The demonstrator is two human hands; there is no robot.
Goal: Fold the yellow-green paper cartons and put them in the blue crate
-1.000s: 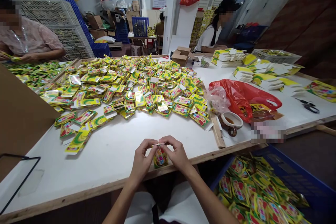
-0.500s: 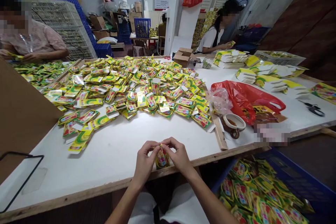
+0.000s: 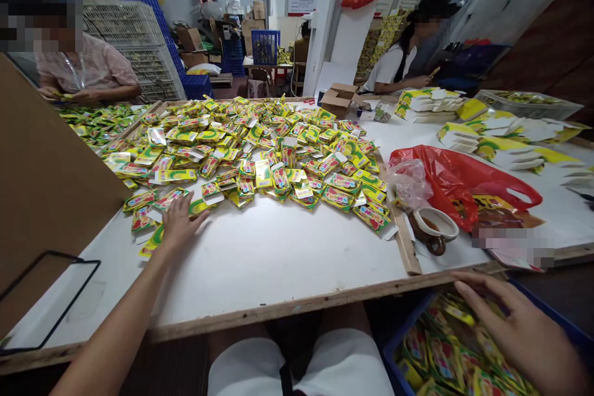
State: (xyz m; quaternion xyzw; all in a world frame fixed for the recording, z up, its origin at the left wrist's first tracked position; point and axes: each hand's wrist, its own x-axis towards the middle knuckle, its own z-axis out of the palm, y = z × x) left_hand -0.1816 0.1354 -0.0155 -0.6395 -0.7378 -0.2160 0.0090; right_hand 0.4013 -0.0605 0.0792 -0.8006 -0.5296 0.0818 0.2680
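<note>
My left hand (image 3: 180, 223) lies over the small yellow-green boxes (image 3: 172, 199) at the near left of the pile, thumb spread from the fingers. Its fingertips touch or hover just above a box; which of the two I cannot tell. Over at the lower right, my right hand (image 3: 515, 322) is above a blue crate (image 3: 392, 352) full of yellow-green printed packets (image 3: 445, 356). Its fingers are apart and I see nothing in them. Many of the boxes in the pile (image 3: 278, 179) have open white flaps.
A brown board (image 3: 55, 198) stands at the left beside a black wire frame (image 3: 83, 260). To the right are a wooden strip (image 3: 406, 247), a brown cup (image 3: 434, 229), a red plastic bag (image 3: 455, 179) and stacked flat cartons (image 3: 492, 148). Two people sit across the table.
Both hands have parted from the packet they pinched at the table edge. The left went forward and left to the boxes, the right down to the crate. That packet is gone from the edge.
</note>
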